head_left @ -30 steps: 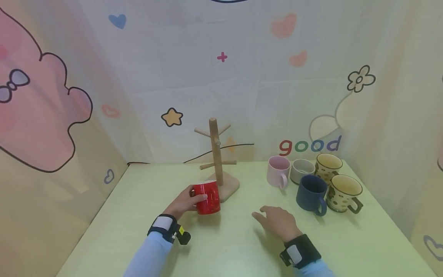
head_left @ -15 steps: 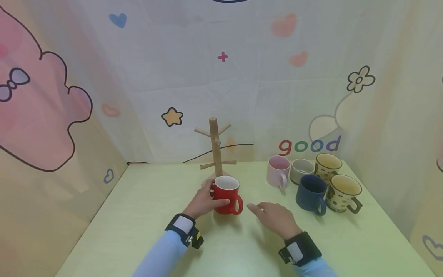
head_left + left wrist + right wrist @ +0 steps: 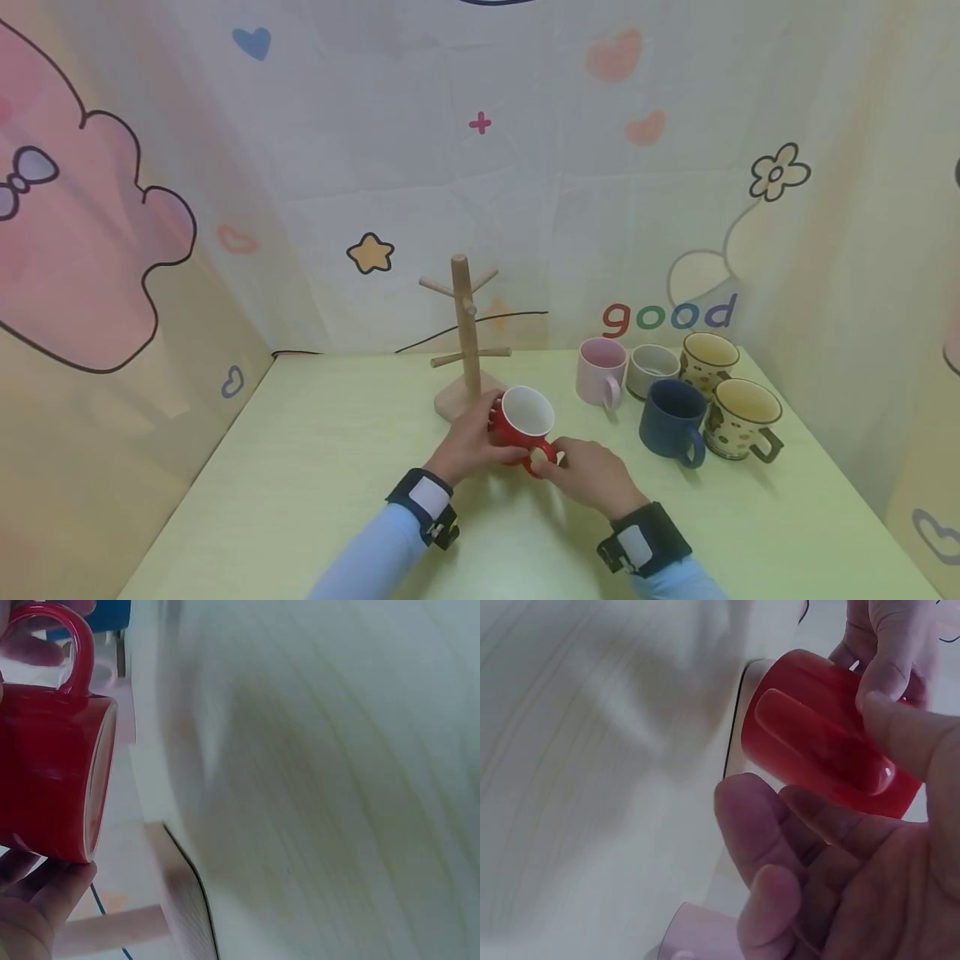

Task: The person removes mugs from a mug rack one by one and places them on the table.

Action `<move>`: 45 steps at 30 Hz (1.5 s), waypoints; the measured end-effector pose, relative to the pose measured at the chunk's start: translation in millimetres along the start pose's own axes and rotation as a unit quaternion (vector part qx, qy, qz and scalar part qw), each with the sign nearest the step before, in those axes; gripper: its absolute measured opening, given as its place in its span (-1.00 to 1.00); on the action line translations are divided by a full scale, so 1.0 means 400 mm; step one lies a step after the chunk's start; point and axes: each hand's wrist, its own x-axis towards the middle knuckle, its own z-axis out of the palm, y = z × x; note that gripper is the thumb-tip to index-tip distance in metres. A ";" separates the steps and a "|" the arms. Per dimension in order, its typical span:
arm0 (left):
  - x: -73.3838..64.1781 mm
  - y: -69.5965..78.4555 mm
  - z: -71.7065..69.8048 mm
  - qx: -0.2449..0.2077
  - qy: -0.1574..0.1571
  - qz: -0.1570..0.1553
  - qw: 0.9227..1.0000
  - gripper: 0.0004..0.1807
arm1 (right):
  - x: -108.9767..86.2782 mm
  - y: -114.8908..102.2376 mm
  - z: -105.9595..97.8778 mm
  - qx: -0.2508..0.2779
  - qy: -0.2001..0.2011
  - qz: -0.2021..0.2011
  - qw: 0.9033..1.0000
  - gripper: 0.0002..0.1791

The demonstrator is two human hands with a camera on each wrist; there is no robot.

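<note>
Over the table, in front of the wooden mug tree [image 3: 467, 333], my left hand [image 3: 474, 442] grips the body of a red mug [image 3: 527, 411] with a white inside. The mug tilts, its mouth partly towards me and its handle to the right. At that handle [image 3: 821, 742], my right hand [image 3: 597, 477] holds on with thumb and index finger, while the other fingers curl loosely below in the right wrist view. The left wrist view shows the mug's base [image 3: 97, 780] clear of the tabletop, and left fingertips under its side.
A pink mug [image 3: 602, 371], a white cup [image 3: 652, 372], a navy mug [image 3: 671, 421] and two spotted cream mugs [image 3: 738, 421] stand at the back right of the table [image 3: 300, 467]. A patterned curtain [image 3: 375, 125] hangs behind. Bare pegs [image 3: 438, 287] stick out from the tree.
My left hand has carried the red mug rightwards and turned it so that the handle faces my right hand. The right hand has closed in on the handle.
</note>
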 end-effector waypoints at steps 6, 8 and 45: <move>0.002 0.015 0.016 0.033 -0.008 0.020 0.999 -0.13 | 0.002 0.004 0.008 0.027 0.025 -0.029 0.999 -0.67; 0.001 0.019 0.019 0.028 -0.012 0.020 0.999 -0.12 | 0.004 0.007 0.010 0.032 0.037 -0.040 0.998 -0.69; 0.000 0.059 -0.034 0.307 -0.090 -0.081 0.944 -0.26 | -0.012 0.013 -0.023 0.057 0.079 0.012 0.995 -0.79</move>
